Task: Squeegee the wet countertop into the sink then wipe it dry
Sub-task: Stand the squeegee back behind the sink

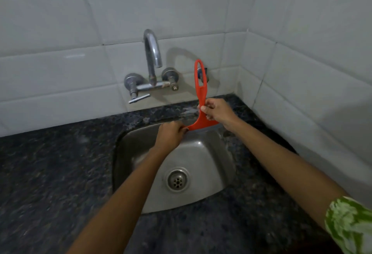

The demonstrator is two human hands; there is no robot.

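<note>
Nearest me, the dark speckled stone bench (50, 173) runs along the bottom and left of view. My right forearm comes in from the lower right, with a green-and-white patterned sleeve (350, 223) at the upper arm. My left forearm comes in from the bottom centre and crosses over the sink.

The steel sink (211, 191) is set into the bench, basin rounded, drain (178, 180) near its middle. Basin surface looks dull and streaked; I cannot tell how much water lies in it.

Both hands are over the far rim of the sink, apart from each other, each one closed on the red squeegee (200, 92). My left hand (169, 136) pinches the left tip of the blade end, fingers curled under. My right hand (218, 112) grips where the handle widens into the blade, thumb on the near face. The blade end sits low, at the sink's back edge; whether it touches the rim I cannot tell. The handle stands nearly upright, its looped top up against the wall tiles.

Behind the sink, a narrow strip of bench shows pale glossy patches just left of my right hand, likely wet.

Farther back, a chrome wall tap (153, 56) with a curved spout and two valves, mounted on the wall left of the squeegee handle. White glazed tiles (60, 22) cover the back wall and the right-hand wall, meeting in a corner.
</note>
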